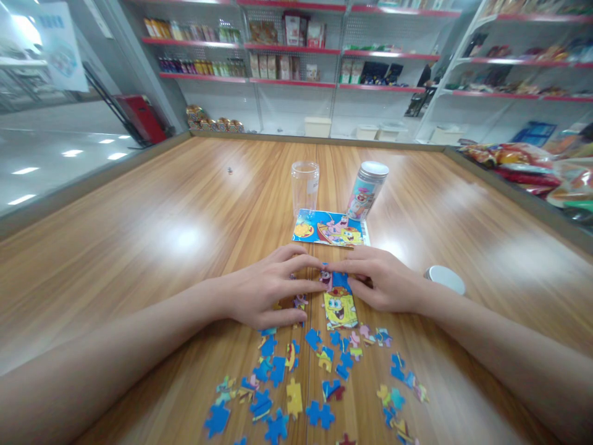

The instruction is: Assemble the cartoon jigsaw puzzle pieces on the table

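"How are those hands placed?"
"Left hand (273,289) open, fingers spread; right hand (383,281) half curled. I can't tell whether it grips."
"And the joined puzzle section (341,309)?"
"Between them, under the fingertips. Looks light, stiff, likely to split at the seams; best held flat by opposite edges."
"Farther out?"
"Loose pieces (277,371) nearer us than the hands, picture card (327,228) just beyond."

Left hand (273,287) and right hand (382,278) close together, both touching far end of joined puzzle section (340,308). Loose puzzle pieces (278,371) scattered near. Beyond hands: picture card (327,228); clear jar (304,185) and capped canister (365,194) at its far edge, left and right. Silver lid (445,280) right, on wooden table (139,204).
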{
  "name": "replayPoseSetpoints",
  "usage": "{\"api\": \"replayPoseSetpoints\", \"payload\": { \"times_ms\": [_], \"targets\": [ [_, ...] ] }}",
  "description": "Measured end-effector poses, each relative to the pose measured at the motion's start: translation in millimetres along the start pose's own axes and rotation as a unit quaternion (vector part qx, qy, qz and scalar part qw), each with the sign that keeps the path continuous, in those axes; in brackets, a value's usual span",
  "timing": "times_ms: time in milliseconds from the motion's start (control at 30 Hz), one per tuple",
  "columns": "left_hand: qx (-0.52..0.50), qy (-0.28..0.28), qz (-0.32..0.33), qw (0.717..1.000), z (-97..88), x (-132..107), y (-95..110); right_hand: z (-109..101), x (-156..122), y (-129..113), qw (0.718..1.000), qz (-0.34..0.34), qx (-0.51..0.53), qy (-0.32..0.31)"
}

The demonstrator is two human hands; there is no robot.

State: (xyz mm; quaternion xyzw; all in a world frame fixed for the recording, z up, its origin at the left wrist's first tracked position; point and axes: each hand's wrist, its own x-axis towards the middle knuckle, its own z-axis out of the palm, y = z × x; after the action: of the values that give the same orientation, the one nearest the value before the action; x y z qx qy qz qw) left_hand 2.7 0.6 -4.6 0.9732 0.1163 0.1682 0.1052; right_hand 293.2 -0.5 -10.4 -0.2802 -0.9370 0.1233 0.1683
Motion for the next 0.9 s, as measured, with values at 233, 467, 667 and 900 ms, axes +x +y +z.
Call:
{"api": "replayPoseSetpoints", "payload": {
  "times_ms": [233,467,667,900],
  "targets": [
    [0.016,-0.023,0.013,1.0,-0.5,0.8,1.4,-1.6,0.4,-0.3,1.0,-0.006,0.017,0.01],
    [0.013,-0.01,0.01,1.0,-0.1,0.5,0.1,-1.0,0.7,0.2,0.999,-0.01,0.03,0.015],
    [-0.002,-0.008,0.006,1.0,0.8,-1.2,-2.0,-1.4,0.2,-0.1,1.0,-0.006,0.029,0.006],
    [0.012,-0.018,0.002,1.0,-0.2,-0.8,-1.5,-1.0,0.1,0.4,1.0,-0.009,0.008,-0.006]
  ]
}}
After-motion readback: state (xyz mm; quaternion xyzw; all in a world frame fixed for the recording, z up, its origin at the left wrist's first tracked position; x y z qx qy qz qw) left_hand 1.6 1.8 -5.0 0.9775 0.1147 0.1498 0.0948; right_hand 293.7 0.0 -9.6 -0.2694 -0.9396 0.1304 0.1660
